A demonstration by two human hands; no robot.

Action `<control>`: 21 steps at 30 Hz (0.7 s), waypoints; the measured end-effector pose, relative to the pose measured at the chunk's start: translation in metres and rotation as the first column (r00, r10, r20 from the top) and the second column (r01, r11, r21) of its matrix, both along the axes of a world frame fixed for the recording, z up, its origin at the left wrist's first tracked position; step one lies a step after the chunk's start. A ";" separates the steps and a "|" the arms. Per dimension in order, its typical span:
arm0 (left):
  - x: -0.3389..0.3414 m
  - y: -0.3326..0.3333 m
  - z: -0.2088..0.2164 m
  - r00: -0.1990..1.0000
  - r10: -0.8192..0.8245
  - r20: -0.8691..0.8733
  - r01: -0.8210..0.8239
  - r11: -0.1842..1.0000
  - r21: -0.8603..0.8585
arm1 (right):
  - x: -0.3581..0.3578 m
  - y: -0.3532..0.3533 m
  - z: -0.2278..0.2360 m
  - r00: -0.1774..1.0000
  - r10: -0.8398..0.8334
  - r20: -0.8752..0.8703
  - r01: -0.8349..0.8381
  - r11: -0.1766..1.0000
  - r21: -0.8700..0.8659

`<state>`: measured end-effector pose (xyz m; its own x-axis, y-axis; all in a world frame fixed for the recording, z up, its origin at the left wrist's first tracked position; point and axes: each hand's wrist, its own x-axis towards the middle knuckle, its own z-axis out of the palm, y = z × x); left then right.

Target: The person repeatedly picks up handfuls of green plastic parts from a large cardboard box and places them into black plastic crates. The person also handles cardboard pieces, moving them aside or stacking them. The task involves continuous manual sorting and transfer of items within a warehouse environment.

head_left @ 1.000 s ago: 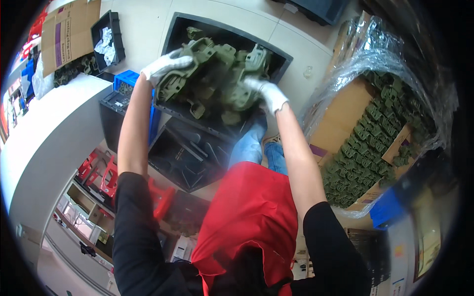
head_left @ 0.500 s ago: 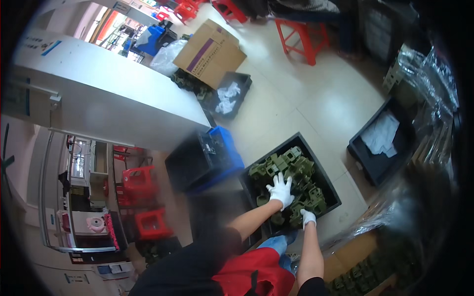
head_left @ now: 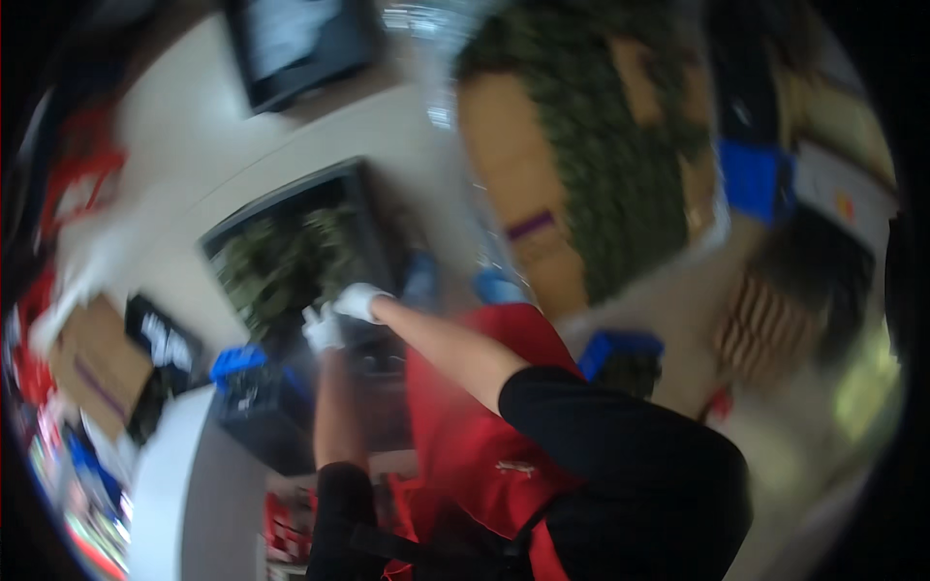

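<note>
Both of my hands wear white gloves and are close together at the near edge of a dark crate (head_left: 362,208). Green molded plastic parts (head_left: 276,271) are heaped inside it, too blurred to make out singly. My left hand (head_left: 325,330) has its fingers partly spread, with nothing visible in them. Just right of it, my right hand (head_left: 359,301) is near the crate's inner corner. Motion smears its fingers, and whether it touches a part cannot be seen.
Beyond the crate stands another dark tray (head_left: 300,82) with white material inside. To the right, a large carton (head_left: 518,145) holds rows of green parts. Blue and black bins (head_left: 254,402) and a cardboard box (head_left: 97,363) lie to the left.
My view has swung round to the right, bringing the large carton of green parts into fuller sight. My hands have drawn from over the heaped parts to the crate's near edge, closer together.
</note>
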<state>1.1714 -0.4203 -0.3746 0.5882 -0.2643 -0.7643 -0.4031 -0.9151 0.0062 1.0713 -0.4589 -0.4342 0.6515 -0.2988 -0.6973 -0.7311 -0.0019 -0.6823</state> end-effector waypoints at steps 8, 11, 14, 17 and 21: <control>-0.004 -0.027 -0.059 0.876 -0.436 0.207 0.410 0.898 0.157 | -0.243 0.069 -0.073 0.684 -0.608 -0.403 0.409 0.778 -0.477; -0.070 -0.085 0.006 0.734 -0.512 0.446 0.567 0.824 0.014 | -0.330 0.104 -0.047 -0.226 -0.927 -0.300 0.956 -0.270 0.113; -0.156 -0.114 -0.005 0.589 -0.710 0.385 0.801 0.575 -0.165 | -0.429 0.145 -0.021 -0.292 -0.849 -0.441 0.950 -0.204 -0.237; -0.289 -0.116 -0.019 0.395 -0.869 0.296 0.907 0.320 -0.273 | -0.512 0.199 -0.016 -0.393 -0.779 -0.489 0.907 -0.243 -0.343; -0.407 -0.073 -0.089 0.395 -0.855 -0.337 0.723 0.515 -0.459 | -0.550 0.312 -0.060 -0.649 -0.716 -0.256 0.754 -0.563 -0.338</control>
<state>0.7649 -0.4936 -0.4633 -0.3913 -0.5917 -0.7048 -0.8178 -0.1276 0.5612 0.5217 -0.1470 -0.4942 -0.7164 -0.0106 -0.6976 0.4069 0.8059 -0.4301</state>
